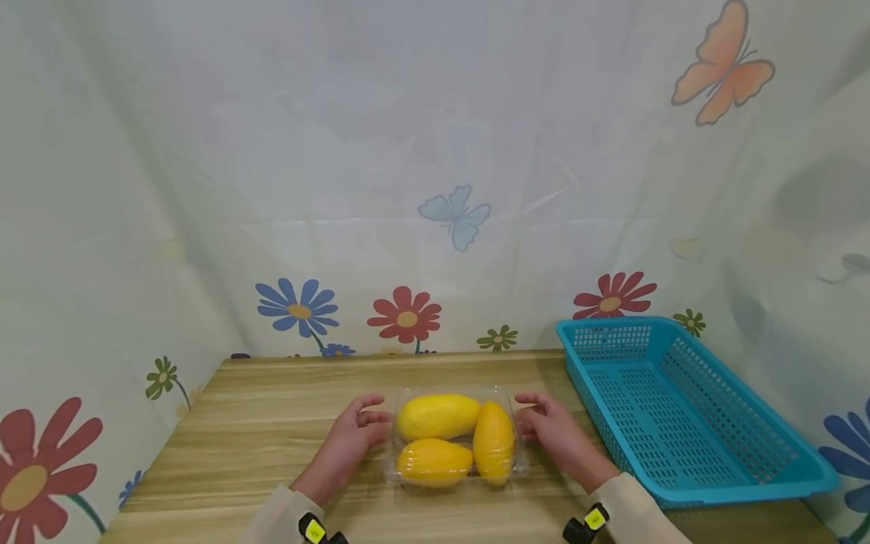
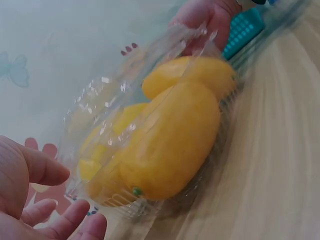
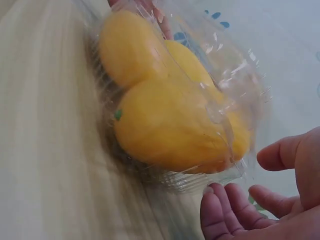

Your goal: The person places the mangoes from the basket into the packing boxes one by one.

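Note:
A clear plastic clamshell box [image 1: 519,458] lies on the wooden table, holding three yellow mangoes: one along the back [image 1: 438,416], one in front [image 1: 435,462] and one upright at the right [image 1: 494,442]. To the left of the box is my left hand [image 1: 349,446], its fingers loosely bent and nothing gripped. My right hand [image 1: 559,437] mirrors it on the other side, fingers relaxed near the box's edge. Both wrist views show thumb and fingers spread beside the plastic; whether any fingertip touches it, I cannot tell. The lid [image 2: 82,112] bulges over the fruit.
A blue perforated plastic basket [image 1: 686,423] stands at the right of the wood-grain table [image 1: 285,408], close to my right forearm. Behind and at the sides hangs a pale curtain [image 1: 381,136] printed with flowers and butterflies.

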Demonstrator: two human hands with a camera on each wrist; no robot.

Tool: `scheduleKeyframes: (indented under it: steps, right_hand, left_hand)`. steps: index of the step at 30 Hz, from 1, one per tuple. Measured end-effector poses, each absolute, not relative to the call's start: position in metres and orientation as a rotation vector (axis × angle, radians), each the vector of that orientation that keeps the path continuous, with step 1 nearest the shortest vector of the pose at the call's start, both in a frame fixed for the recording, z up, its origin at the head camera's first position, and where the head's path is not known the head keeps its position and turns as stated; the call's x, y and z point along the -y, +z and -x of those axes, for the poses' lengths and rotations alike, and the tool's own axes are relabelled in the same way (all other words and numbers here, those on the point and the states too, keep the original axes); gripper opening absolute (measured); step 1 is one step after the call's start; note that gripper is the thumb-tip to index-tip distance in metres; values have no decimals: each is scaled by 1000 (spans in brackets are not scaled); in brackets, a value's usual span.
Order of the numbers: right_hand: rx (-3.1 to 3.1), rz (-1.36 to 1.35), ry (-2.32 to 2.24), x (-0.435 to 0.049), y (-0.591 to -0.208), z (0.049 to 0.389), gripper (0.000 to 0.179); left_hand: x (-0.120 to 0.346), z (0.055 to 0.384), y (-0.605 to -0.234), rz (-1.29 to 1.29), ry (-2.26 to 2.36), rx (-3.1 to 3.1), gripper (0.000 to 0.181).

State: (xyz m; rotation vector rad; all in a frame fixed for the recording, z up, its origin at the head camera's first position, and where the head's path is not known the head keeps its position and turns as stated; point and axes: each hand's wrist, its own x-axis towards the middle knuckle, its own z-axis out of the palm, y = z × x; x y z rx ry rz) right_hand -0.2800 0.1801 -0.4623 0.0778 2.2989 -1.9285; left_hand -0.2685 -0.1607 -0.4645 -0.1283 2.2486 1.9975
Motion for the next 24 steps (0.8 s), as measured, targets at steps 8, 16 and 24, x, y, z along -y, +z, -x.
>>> scheduleKeyframes:
  steps: [8, 16, 24]
  right_hand:
    - [-2218, 6, -1780, -192, -458, 253, 47]
    - [-2081, 174, -1755, -202, -454, 244, 55]
    - [-1944, 219, -1780, -206, -454, 240, 59]
  left_hand:
    - [169, 243, -463, 45, 2007, -2054, 56]
    - [176, 231, -463, -67, 1935, -1908, 36]
    - [172, 222, -459, -131, 1915, -1806, 19]
